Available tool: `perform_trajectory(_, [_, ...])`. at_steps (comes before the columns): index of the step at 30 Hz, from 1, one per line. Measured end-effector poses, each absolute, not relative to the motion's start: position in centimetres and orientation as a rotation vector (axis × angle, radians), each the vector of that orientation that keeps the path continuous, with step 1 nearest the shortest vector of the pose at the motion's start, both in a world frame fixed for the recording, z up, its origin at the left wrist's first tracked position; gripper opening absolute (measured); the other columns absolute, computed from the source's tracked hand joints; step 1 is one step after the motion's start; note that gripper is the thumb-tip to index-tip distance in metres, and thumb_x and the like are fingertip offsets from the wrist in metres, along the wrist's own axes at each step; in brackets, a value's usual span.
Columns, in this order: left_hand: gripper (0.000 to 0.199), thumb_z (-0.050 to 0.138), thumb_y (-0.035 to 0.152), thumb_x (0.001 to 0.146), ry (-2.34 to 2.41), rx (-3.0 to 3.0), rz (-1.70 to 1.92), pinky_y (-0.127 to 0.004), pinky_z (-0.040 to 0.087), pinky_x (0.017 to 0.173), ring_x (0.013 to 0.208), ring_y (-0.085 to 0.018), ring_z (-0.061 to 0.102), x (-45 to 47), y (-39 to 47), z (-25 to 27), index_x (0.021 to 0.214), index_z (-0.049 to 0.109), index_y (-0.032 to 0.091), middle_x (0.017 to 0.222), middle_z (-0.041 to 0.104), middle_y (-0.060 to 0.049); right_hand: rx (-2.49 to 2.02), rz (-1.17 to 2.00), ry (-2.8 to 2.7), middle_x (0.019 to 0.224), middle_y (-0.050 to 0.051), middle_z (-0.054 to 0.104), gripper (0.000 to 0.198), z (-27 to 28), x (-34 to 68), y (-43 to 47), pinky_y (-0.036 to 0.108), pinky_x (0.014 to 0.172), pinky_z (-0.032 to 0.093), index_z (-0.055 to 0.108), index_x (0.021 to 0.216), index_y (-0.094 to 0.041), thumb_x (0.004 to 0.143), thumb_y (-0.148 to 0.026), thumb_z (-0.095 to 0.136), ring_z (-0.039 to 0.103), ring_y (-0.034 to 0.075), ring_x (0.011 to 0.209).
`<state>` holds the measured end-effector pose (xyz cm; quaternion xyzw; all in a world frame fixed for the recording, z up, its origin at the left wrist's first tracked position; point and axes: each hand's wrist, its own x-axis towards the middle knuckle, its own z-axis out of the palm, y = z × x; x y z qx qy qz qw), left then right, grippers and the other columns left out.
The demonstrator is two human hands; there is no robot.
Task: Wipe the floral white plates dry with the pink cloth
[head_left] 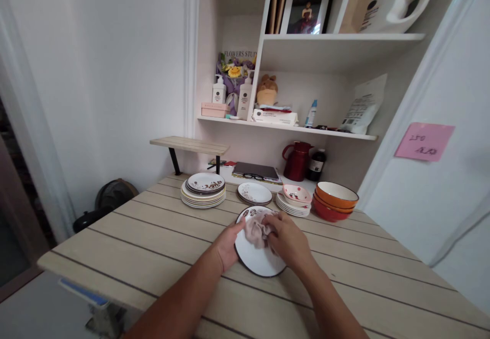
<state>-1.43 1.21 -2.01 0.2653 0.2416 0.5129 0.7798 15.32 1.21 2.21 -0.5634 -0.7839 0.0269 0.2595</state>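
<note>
A white plate [257, 260] with a dark rim and brown flower pattern is tilted up over the middle of the table. Its left edge is gripped by my left hand [228, 244], thumb over the rim and fingers behind. My right hand [290, 239] is closed on a crumpled greyish-pink cloth [255, 231], which lies against the plate's face. The cloth and my right hand hide part of the pattern. Just behind the plate stands a short stack of brown-patterned small plates [254, 193].
On the wooden table [172, 247], a taller plate stack [203, 190] stands at left. Small white dishes [293, 208] under a pink bowl [297, 195] and stacked orange and red bowls [334, 202] stand at right. Behind are a laptop [255, 170], glasses, a red jug [297, 161] and a dark bottle [316, 165].
</note>
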Motion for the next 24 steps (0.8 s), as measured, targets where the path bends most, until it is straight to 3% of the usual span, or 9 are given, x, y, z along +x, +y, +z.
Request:
perform_trajectory(6, [0.038, 0.061, 0.038, 0.085, 0.525, 0.587, 1.094, -0.037, 0.05, 0.084, 0.083, -0.026, 0.07, -1.9, 1.6, -2.5, 0.11, 0.066, 0.01, 0.091, 0.075, -0.014, -1.304, 0.272, -2.383, 0.096, 0.0, 0.06, 0.038, 2.3, 14.3, 0.2, 0.025, 0.067, 0.033, 0.068, 0.087, -0.028, 0.064, -0.002, 0.052, 0.055, 0.015, 0.082])
perform_trajectory(10, [0.028, 0.061, 0.034, 0.085, 0.527, 0.601, 1.089, -0.032, 0.051, 0.079, 0.077, -0.022, 0.071, -1.6, 1.7, -2.6, 0.101, 0.068, 0.011, 0.084, 0.075, -0.011, -1.216, 0.226, -2.163, 0.098, 0.002, 0.058, 0.04, 1.4, 12.7, 0.5, 0.025, 0.071, 0.038, 0.069, 0.098, -0.029, 0.072, -0.006, 0.049, 0.056, 0.016, 0.087])
perform_trajectory(18, [0.042, 0.063, 0.041, 0.083, 0.561, 0.661, 1.05, -0.035, 0.051, 0.082, 0.083, -0.025, 0.071, -1.4, 0.8, -1.9, 0.112, 0.066, 0.01, 0.09, 0.075, -0.014, -1.471, 0.052, -1.986, 0.103, 0.003, 0.059, 0.035, 2.1, 14.5, 1.1, 0.025, 0.062, 0.032, 0.066, 0.106, -0.03, 0.079, -0.015, 0.048, 0.056, 0.016, 0.08])
perform_trajectory(24, [0.045, 0.061, 0.044, 0.084, 0.551, 0.686, 1.0, -0.038, 0.05, 0.084, 0.086, -0.028, 0.071, -1.5, 0.5, -1.7, 0.113, 0.065, 0.01, 0.094, 0.075, -0.016, -1.458, 0.217, -2.273, 0.093, 0.001, 0.065, 0.032, 3.2, 15.6, 0.5, 0.024, 0.062, 0.029, 0.065, 0.089, -0.025, 0.068, -0.005, 0.049, 0.055, 0.015, 0.077])
